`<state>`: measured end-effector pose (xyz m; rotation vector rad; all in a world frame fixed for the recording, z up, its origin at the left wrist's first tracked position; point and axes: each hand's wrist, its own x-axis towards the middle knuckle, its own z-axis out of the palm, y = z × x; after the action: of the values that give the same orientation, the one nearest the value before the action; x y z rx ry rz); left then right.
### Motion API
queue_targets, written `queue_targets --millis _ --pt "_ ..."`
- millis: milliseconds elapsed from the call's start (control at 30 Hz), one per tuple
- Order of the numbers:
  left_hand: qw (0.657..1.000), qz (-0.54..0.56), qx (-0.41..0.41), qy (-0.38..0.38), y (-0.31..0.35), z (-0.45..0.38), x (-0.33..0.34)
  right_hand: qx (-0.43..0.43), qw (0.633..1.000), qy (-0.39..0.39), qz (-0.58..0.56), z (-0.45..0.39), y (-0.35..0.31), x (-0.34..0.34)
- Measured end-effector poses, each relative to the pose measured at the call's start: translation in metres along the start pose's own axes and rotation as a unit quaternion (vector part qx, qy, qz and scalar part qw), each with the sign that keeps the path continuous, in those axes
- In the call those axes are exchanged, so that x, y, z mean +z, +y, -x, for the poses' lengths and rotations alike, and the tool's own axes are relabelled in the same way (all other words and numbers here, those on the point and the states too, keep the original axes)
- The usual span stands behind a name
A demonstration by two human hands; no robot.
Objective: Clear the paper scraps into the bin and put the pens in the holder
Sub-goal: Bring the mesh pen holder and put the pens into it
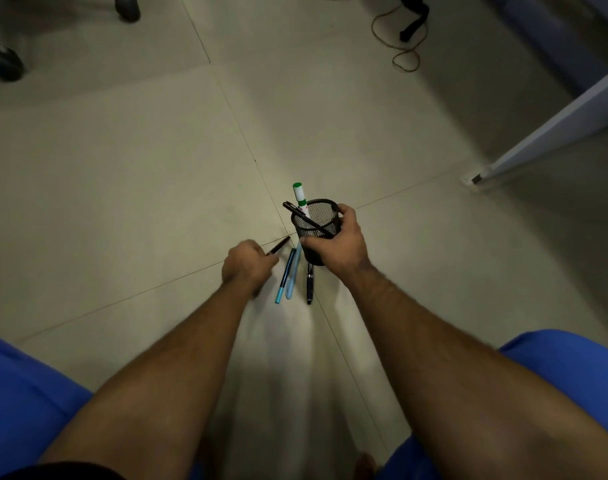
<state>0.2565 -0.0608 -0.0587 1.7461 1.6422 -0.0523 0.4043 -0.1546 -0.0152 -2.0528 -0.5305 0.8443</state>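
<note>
Right hand (340, 242): fingers curled round black mesh pen holder (317, 220), tilted above tiled floor (139, 168).
In holder: green-capped marker (299, 196), black pen (304, 218).
Left hand (247, 263): pinches dark pen (279, 246).
On floor: teal pen (285, 277), light-blue pen (293, 271), black pen beneath holder (309, 284).

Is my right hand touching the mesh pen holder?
Touching. The head view shows the right hand with fingers and thumb wrapped round the mesh pen holder.

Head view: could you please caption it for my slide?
Right hand grips mesh pen holder; left hand holds black pen; three pens on floor.
</note>
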Motion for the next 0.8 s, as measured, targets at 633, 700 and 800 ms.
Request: queue_targets --millis 633,700,800 --pt "0.957 0.185 0.121 -0.186 0.086 0.001 -0.069 -0.026 0.998 0.019 0.057 -0.008 -0.005 -0.002" --pt "0.942 0.277 0.092 -0.168 0.087 0.007 -0.064 -0.021 0.999 0.019 0.038 -0.01 -0.004 -0.001" --pt "0.919 0.389 0.057 -0.029 0.082 0.011 -0.059 -0.006 1.0 0.028 0.009 -0.014 0.0 -0.003"
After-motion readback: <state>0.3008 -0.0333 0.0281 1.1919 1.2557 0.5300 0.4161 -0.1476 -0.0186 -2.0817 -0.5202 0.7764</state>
